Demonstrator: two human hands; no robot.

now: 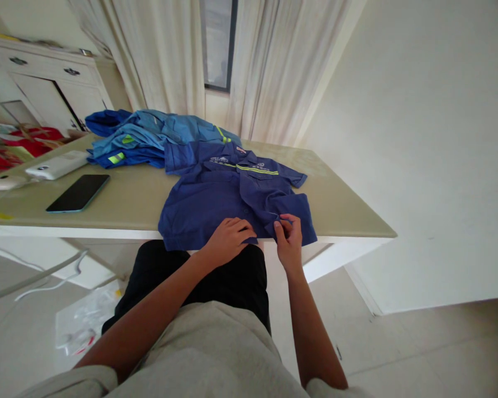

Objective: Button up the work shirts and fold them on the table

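A dark blue short-sleeved work shirt [207, 193] lies front up on the table, its collar at the far side and a yellow-green stripe across the chest. The front hem hangs slightly over the near table edge. My left hand [228, 241] is at the hem near the middle, fingers together and curled over the cloth; the thumb is partly hidden. To its right, my right hand [289, 240] pinches the edge of the open front panel between thumb and fingers, and the cloth there is folded up.
Behind the shirt on the left lies a pile of light and dark blue clothes [161, 130]. A black phone [78, 193], a white device [58, 165] and a rounded white object [5, 182] rest on the table [340, 204]. A plastic bag [83, 323] is on the floor; a cable [45, 273] runs at left.
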